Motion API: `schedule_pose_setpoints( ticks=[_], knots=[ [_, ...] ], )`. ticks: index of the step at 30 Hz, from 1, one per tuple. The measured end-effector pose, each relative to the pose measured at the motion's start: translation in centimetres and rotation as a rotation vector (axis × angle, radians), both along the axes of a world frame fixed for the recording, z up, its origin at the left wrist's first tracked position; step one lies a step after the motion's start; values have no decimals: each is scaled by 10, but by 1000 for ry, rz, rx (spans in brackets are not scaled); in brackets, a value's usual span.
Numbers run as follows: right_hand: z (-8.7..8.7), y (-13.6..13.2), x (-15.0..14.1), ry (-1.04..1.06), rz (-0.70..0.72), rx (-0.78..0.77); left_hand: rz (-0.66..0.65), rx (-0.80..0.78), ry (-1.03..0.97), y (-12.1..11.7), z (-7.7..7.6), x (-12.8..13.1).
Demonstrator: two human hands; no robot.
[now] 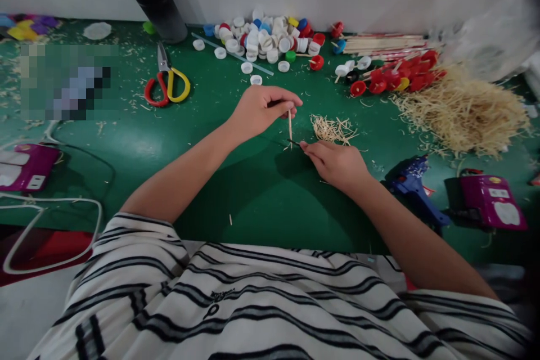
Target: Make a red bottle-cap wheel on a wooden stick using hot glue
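Pinched in my left hand is a thin wooden stick, its lower end pointing down at the table. My right hand is closed on a small dark, slim tool that looks like a blade, most of it hidden by the fingers. The blade's tip meets or nearly meets the stick near its lower end; exact contact cannot be made out. A few pale shavings lie under that end. Just beyond my right hand sits a small heap of curled wood shavings.
Scissors, a black bottle and a pile of bottle caps stand toward the back. At right are red caps on sticks, a large shavings heap, a blue glue gun and a purple power box.
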State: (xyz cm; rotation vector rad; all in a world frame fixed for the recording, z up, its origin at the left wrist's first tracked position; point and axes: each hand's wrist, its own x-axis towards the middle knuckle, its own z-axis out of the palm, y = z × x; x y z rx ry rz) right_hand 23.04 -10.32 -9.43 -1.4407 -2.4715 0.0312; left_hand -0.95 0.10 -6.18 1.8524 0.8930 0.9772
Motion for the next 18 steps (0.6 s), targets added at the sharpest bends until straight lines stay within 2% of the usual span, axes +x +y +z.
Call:
schedule_pose_setpoints(
  ticks=[8,14,18],
  knots=[
    [13,10,-8,-1,-44,68,-16,56,35,-2,3,3],
    [5,8,-3,-145,-31,8,-24,68,72,-3,-3,3],
    [11,3,0,-201,-49,-64,-31,100,104,-5,-4,2]
  ],
)
